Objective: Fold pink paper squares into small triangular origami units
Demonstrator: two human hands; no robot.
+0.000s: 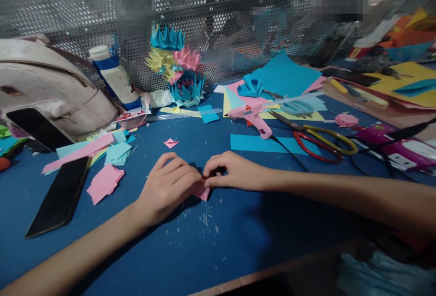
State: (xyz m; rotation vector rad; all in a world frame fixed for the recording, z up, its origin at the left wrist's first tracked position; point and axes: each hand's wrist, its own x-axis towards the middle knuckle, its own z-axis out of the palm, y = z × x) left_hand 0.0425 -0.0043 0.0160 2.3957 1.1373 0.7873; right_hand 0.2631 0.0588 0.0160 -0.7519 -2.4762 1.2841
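Observation:
Both of my hands meet over a small piece of pink paper on the blue table. My left hand lies over its left side with the fingers bent down onto it, hiding much of the sheet. Thumb and forefinger of my right hand pinch the paper's upper right edge. Just beyond my left hand sits a small folded pink paper piece. A stack of pink paper squares lies to the left, with light blue squares behind it.
A pink glue gun and scissors lie beyond my right hand, near a blue paper strip. Folded paper flowers stand by the perforated metal screen. A phone, bag and bottle are left.

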